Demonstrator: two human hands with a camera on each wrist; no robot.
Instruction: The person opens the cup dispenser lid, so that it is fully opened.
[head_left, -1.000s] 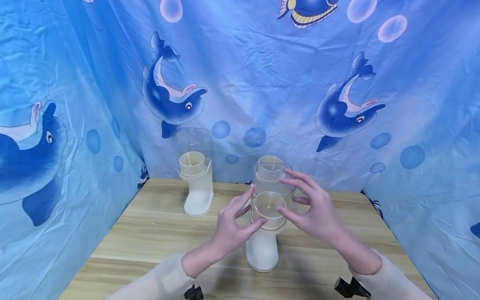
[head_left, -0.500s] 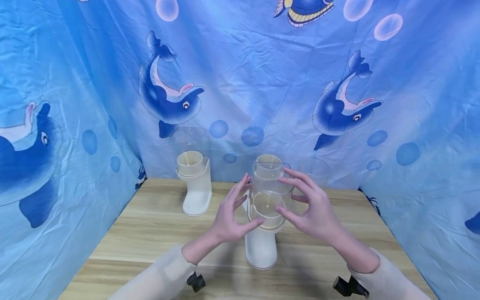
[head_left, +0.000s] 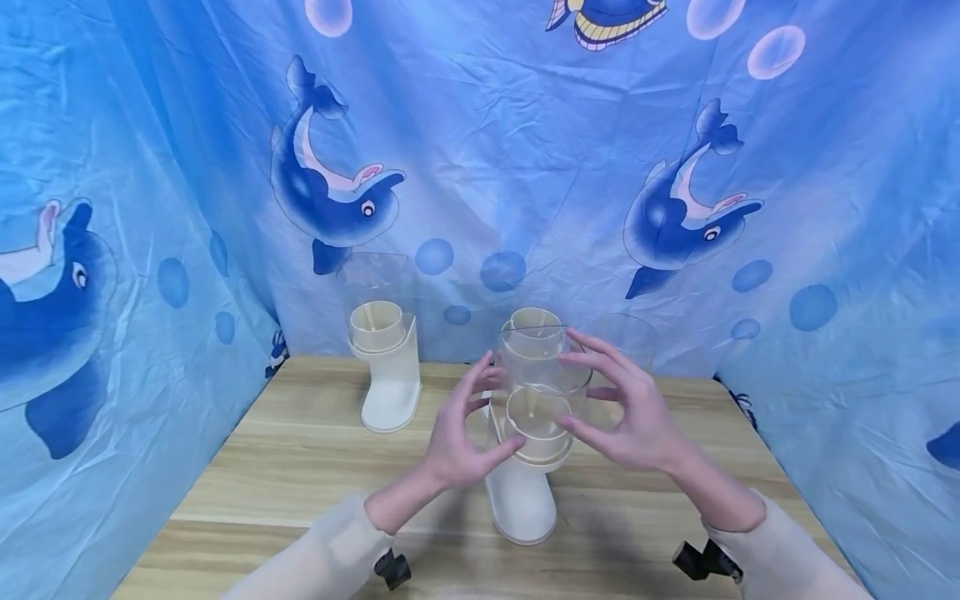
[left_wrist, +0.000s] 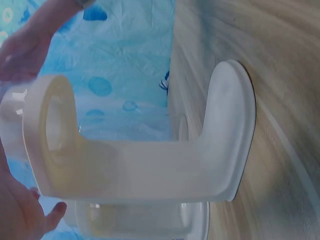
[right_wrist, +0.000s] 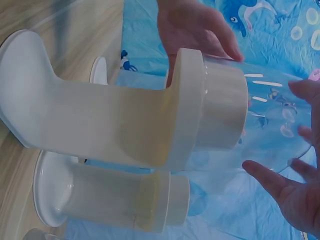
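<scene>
A white stand (head_left: 521, 504) with a flat rounded foot rises to a cream round collar (head_left: 538, 425) in front of me. Over that collar sits a clear plastic cylinder (right_wrist: 272, 112), its upper rim tipped slightly to the right. My right hand (head_left: 630, 408) holds the cylinder from the right, fingers along its wall and thumb low near the collar. On the other side my left hand (head_left: 465, 433) is spread in a loose curve beside the collar and the cylinder, its thumb close to the collar's front left. The stand hides part of this hand in the right wrist view.
A similar white stand (head_left: 393, 383) at the back left carries a clear cylinder (head_left: 372, 279). Behind the near stand shows another cream collar (head_left: 535, 329), its lower part hidden. A clear rounded rim (head_left: 626, 317) stands behind my right hand. Patterned blue cloth (head_left: 510, 167) surrounds the wooden table (head_left: 300, 467).
My left thumb has drawn back leftward from the collar's front. The cylinder's top has tipped slightly right with my right hand, and the near stand leans a little differently.
</scene>
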